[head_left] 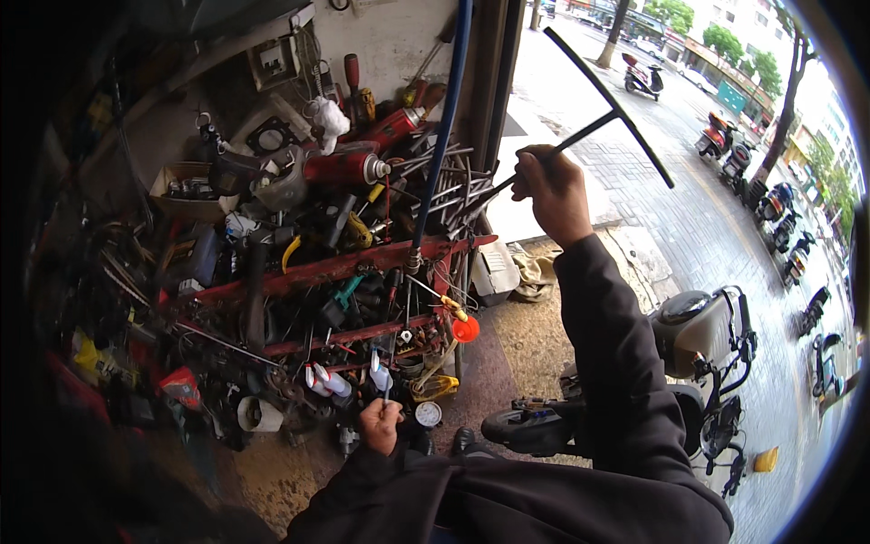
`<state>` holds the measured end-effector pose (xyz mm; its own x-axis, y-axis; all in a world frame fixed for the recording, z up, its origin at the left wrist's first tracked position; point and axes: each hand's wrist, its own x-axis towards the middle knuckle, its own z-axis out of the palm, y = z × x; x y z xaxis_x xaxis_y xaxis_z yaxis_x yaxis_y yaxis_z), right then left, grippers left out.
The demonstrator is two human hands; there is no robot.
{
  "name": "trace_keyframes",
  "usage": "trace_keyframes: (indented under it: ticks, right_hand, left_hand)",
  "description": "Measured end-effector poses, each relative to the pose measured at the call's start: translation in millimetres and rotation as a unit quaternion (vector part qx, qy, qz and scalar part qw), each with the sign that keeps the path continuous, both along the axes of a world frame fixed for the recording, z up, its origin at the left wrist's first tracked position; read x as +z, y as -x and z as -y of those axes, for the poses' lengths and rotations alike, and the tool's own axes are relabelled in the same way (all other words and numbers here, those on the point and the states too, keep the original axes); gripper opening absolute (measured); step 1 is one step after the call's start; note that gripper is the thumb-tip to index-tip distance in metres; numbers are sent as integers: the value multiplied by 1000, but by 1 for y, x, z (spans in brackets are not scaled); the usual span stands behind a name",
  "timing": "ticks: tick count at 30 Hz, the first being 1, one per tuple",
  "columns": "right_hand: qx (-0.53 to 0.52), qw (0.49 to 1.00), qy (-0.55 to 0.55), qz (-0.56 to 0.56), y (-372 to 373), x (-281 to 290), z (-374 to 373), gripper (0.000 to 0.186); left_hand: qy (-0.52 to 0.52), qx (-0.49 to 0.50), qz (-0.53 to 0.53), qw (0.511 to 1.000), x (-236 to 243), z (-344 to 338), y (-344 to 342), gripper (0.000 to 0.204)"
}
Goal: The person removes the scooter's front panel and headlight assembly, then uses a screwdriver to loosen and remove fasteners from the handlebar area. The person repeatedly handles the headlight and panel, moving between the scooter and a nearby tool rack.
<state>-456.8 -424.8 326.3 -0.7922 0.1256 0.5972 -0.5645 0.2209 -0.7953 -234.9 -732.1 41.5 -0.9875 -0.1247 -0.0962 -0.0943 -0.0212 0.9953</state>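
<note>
My right hand (555, 195) is raised at the doorway side, its fingers closed round the shaft of a black T-handle wrench (587, 133). The long crossbar slants above the hand, and the shaft's lower end reaches toward the tools on the cluttered rack. Low in front of my body, my left hand (381, 426) is closed in a pinch. A slim greyish piece (387, 395) sticks up from its fingers, too small to name. White spray bottles (331, 380) stand just beyond that hand.
A red metal rack (340, 274) piled with tools fills the left. Red canisters (344, 169) lie on it near several metal rods (446, 186). A blue hose (444, 118) hangs in front. To the right stands a motor scooter (698, 335); more are parked along the pavement.
</note>
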Motion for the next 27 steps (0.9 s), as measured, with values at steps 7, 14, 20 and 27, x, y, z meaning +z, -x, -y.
trace_keyframes:
  ticks: [7, 14, 20, 27]
  right_hand:
    - [76, 994, -80, 3, 66, -40, 10, 18]
    - [4, 957, -286, 34, 91, -88, 24, 24]
    - [-80, 951, -297, 0, 96, -115, 28, 25]
    - [-20, 994, -93, 62, 1, -122, 31, 23]
  left_hand:
    - [17, 93, 73, 993, 3, 6, -22, 24]
    - [-6, 115, 67, 991, 9, -19, -33, 28]
    - [-3, 151, 81, 985, 3, -16, -48, 28]
    - [28, 175, 26, 984, 25, 3, -41, 22]
